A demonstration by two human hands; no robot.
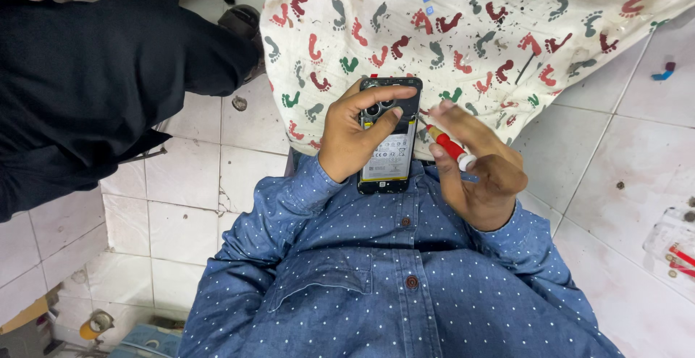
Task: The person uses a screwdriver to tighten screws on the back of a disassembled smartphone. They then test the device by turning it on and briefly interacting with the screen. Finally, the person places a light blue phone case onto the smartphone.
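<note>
My left hand grips a black phone with its back cover off, so the battery and camera modules show. The fingers wrap over the upper part near the cameras. My right hand holds a small screwdriver with a red handle and white cap. Its tip points at the phone's right edge. Both hands are raised over a cream cloth printed with red, green and grey footprints. My blue dotted shirt fills the lower part of the head view.
Another person in black clothing sits at the left. White floor tiles surround the cloth. A clear tray with red tools lies at the right edge. A small blue piece lies on the tiles at upper right.
</note>
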